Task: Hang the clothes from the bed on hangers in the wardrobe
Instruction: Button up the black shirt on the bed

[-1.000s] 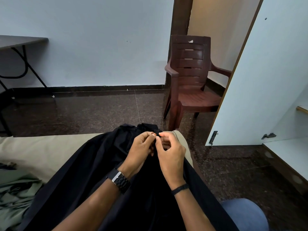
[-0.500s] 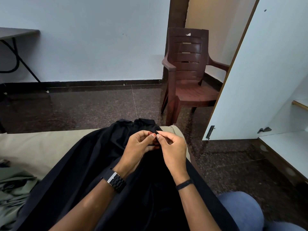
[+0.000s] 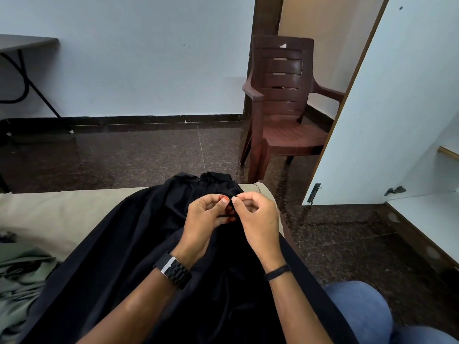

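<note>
The black garment [image 3: 129, 256] is spread out flat over the tan bed [image 3: 57, 209], running from the near edge up to the far right corner, where its bunched-up top end sits with both hands pinching the fabric. There's also a crumpled green garment [image 3: 22, 276] lying on the bed off to the left, just beside the black one. The wardrobe [image 3: 427, 209] is on the right with its white door [image 3: 397, 108] swung open and a pale bottom shelf showing.

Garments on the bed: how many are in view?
2: a black garment pinched by both hands, and a green garment crumpled at the left edge. More may lie out of frame.
</note>
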The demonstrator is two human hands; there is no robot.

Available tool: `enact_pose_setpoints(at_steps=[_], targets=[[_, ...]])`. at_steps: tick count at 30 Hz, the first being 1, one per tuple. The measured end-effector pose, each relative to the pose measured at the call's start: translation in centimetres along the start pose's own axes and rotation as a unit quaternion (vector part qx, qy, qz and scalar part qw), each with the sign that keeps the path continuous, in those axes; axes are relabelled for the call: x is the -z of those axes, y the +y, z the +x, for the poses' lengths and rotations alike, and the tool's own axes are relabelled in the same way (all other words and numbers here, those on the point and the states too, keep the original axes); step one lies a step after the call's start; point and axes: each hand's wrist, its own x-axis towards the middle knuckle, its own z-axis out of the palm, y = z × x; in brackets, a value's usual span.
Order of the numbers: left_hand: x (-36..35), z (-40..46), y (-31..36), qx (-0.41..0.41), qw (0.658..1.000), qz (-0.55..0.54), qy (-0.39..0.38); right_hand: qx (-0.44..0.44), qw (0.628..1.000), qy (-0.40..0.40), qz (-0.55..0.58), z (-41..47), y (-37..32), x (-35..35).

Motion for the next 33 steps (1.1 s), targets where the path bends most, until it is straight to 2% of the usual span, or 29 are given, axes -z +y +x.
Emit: enact_pose_setpoints(at_steps=[3, 7, 10, 17, 22, 26, 30, 32, 33], targets=[[-0.2, -0.1, 0.1, 0.008, 1.0, 0.013, -0.001, 0.08, 0.992, 0.01, -0.093, -0.6, -0.1, -0.2], [-0.3, -0.2, 0.2, 0.018, 0.999, 0.034, 0.008, 0.183, 0.95, 0.034, -0.252, -1.4, -0.2, -0.6], [-0.3, -0.2, 0.4, 0.024, 1.0, 0.019, 0.006, 0.202, 0.94, 0.032, -0.273, -1.7, -0.4, -0.7], [-0.2, -0.3, 0.6, 0.015, 0.999, 0.028, 0.01, 0.151, 0.971, -0.001, -0.183, -0.9, -0.9, 0.3], [-0.9, -0.5, 0.6, 0.007, 1.0, 0.027, 0.002, 0.129, 0.976, -0.003, -0.176, -0.5, -1.0, 0.5], [-0.6, -0.3, 0.9, -0.013, 0.999, 0.031, 0.011, 0.087, 0.988, -0.012, -0.127, -0.2, -1.3, 0.2], [0.0, 0.5, 1.9, -0.009, 0.999, 0.04, -0.029, 0.017, 0.999, -0.033, -0.034, 0.7, -2.1, 0.3], [0.4, 1.0, 2.8, -0.012, 0.997, 0.044, -0.06, -0.056, 0.994, -0.072, 0.067, 1.6, -3.0, 0.3], [0.5, 1.3, 3.4, -0.012, 0.996, 0.041, -0.077, -0.105, 0.978, -0.098, 0.153, 2.0, -3.5, 0.3]])
